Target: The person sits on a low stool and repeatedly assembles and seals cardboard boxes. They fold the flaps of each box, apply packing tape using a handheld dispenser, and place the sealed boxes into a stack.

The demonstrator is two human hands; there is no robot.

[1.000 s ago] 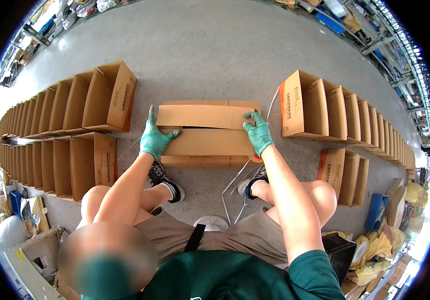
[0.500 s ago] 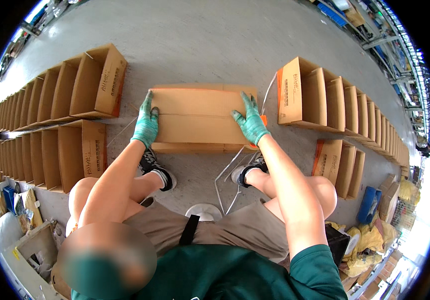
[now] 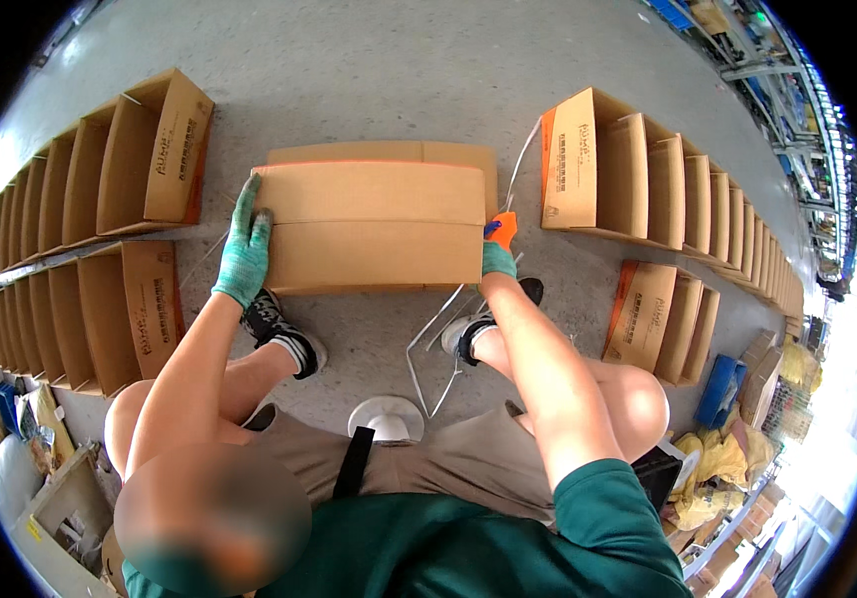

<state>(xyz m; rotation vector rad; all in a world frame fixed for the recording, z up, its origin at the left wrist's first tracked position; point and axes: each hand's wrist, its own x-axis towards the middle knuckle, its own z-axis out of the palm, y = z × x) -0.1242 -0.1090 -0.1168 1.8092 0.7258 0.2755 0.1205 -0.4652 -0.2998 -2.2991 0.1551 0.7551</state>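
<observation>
Centrally, a closed plain brown cardboard box [image 3: 377, 227] lies on the grey concrete floor [image 3: 369, 70], just ahead of the person's two sneakers [image 3: 284, 334]. Left hand [image 3: 245, 249], in a green knit glove, lies flat with fingers spread against the box's left end. Right hand [image 3: 497, 257], gloved the same, is clamped on an orange tool [image 3: 503, 227] at the box's right edge; what kind of tool cannot be told.

Left side: two rows of open-topped cardboard cartons [image 3: 100, 169] standing close together, curving off to the rim; the nearest carton in each row carries dark printing on its side, with an orange strip on the upper one. Right side: a similar row [image 3: 638, 174], its nearest panel edged orange with a block of print, and a shorter row [image 3: 663, 314] below it.

Bare floor lies open beyond the box's far edge. Narrow strips of floor separate the box from the rows on both sides. White strapping [image 3: 438, 344] loops on the floor between the feet.
</observation>
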